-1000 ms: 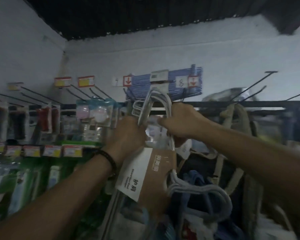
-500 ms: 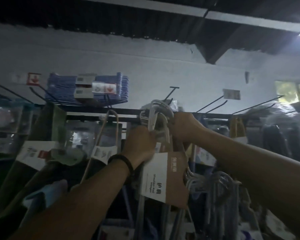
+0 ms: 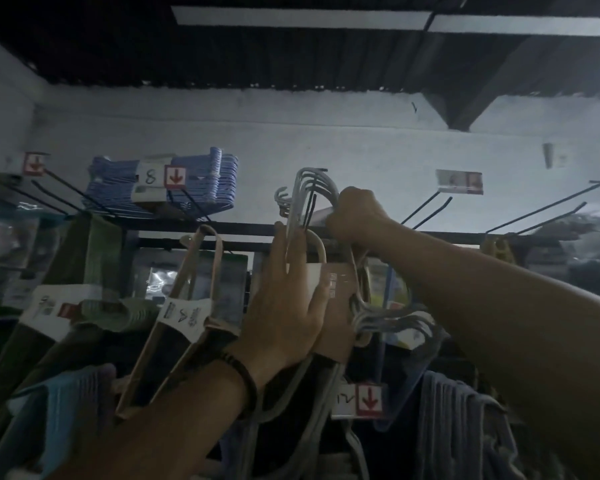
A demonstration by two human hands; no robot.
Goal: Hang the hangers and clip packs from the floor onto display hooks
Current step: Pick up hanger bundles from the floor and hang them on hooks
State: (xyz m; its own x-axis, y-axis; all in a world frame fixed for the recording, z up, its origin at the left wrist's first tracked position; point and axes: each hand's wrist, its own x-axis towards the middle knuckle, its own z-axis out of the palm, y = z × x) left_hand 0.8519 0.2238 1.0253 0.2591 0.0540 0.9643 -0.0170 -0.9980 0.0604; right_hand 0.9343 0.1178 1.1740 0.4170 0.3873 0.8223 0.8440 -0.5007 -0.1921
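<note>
A bundle of grey hangers (image 3: 388, 318) with a brown and white card sleeve (image 3: 336, 299) is raised to the top rail. Its hook ends (image 3: 314, 183) curl over a black display hook (image 3: 310, 213) that points toward me. My right hand (image 3: 355, 216) grips the hanger necks just right of that hook. My left hand (image 3: 286, 306) lies flat on the card sleeve and the bundle's lower part, fingers spread upward. Whether the hanger hooks rest fully on the display hook is unclear.
A blue hanger pack (image 3: 174, 183) marked 8 lies on hooks at upper left. Bare black hooks (image 3: 541, 211) jut out at right. A beige hanger pack (image 3: 184, 317) and green packs (image 3: 94, 271) hang at left, a price tag (image 3: 359, 400) and blue hangers below. A dark rail (image 3: 243, 230) runs across.
The hanger bundle has gone up so its hook ends now loop over the black display hook. My left hand slid down from the hanger necks onto the card sleeve and opened flat.
</note>
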